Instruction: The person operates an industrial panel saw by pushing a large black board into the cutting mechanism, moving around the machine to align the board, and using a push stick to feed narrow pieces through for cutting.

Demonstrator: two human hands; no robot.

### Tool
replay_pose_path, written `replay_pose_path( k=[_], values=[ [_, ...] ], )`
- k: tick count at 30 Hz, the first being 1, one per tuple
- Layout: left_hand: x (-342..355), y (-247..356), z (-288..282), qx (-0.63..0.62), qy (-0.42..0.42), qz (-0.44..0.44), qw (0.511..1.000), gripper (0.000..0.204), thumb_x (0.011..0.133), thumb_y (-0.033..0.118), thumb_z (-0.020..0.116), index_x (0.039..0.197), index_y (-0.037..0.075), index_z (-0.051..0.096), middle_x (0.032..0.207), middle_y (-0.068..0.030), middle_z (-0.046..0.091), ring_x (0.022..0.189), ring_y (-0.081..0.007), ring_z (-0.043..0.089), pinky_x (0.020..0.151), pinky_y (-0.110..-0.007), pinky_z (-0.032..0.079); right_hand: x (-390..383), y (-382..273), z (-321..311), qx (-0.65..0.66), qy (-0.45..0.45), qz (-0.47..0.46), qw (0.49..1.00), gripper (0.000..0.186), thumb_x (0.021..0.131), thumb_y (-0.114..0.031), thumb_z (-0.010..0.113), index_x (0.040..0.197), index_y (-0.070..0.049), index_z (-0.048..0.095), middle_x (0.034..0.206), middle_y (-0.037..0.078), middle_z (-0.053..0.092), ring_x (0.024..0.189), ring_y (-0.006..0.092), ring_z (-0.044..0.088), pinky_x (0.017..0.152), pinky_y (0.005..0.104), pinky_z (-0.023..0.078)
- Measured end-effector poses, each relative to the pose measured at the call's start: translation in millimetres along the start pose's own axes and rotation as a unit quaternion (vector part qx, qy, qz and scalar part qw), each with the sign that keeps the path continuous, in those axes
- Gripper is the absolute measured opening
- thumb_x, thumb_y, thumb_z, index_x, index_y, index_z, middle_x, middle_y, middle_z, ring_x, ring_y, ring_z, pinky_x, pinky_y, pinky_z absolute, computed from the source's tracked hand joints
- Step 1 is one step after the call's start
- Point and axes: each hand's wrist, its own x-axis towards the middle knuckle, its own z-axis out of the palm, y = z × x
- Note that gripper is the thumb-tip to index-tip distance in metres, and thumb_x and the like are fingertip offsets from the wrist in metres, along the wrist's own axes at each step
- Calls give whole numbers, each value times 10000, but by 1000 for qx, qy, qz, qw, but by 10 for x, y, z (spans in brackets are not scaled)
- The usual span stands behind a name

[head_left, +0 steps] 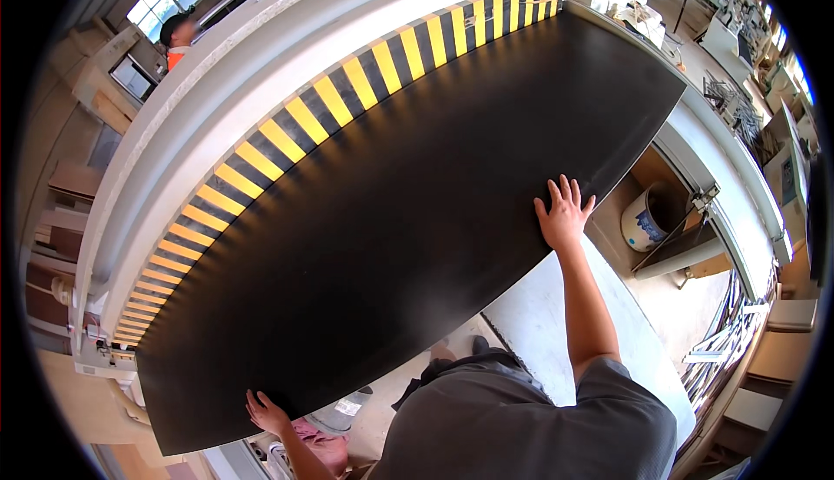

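A large black panel (391,211) lies flat in front of me, its far edge against a beam with yellow and black stripes (334,102). My right hand (566,212) rests on the panel near its right end, palm down with fingers spread. At the near left edge, my left hand (268,413) lies on the panel with its fingers stretched out. Neither hand holds anything. The panel's surface looks smooth and slightly shiny, with a soft glare near its front edge.
Beneath the panel's right side stands a white bucket (645,224) with blue marks. A pale table surface (582,306) is under my right forearm. Long strips (725,332) lie at the right. Beyond the machine's white beam (174,106) is a person in a dark cap (176,28).
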Motion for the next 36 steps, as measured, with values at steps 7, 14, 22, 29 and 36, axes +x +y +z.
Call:
replay_pose_path(
  k=[7,14,22,29,36],
  values=[
    [-5,23,8,-14,-2,-5,1000,522,1060,481,432,1375,113,626,1414,-102,618,1350,-388,508,1137,-545,342,24,27,56,5,8,2,1000,583,1009,-500,503,1477,-153,517,1600,79,403,1523,282,277,1217,648,106],
    [-25,132,-38,-9,0,-11,1000,514,1029,454,517,1386,97,612,1404,-140,617,1324,-382,528,1131,-497,360,27,-14,-9,-4,-5,0,1000,611,986,-495,556,1486,-149,507,1610,73,388,1525,276,275,1219,647,101],
    [-2,100,47,-2,34,0,999,595,968,374,640,1455,54,517,1420,-131,608,1329,-322,538,1110,-457,385,62,-54,-47,9,-10,5,1000,627,971,-479,584,1492,-141,497,1613,75,381,1530,270,266,1222,642,100],
    [6,157,-23,13,-7,9,1000,507,975,389,629,1383,88,606,1437,-102,601,1338,-347,528,1123,-491,377,67,-56,-35,4,-7,2,1000,627,970,-475,587,1491,-138,496,1608,77,388,1527,271,271,1222,641,102],
    [2,184,-21,20,6,14,1000,462,988,409,598,1291,69,672,1422,-91,611,1334,-331,534,1123,-514,372,77,-71,-36,-1,-11,2,1000,625,977,-488,572,1493,-145,495,1612,72,380,1528,267,268,1222,640,104]
  ],
)
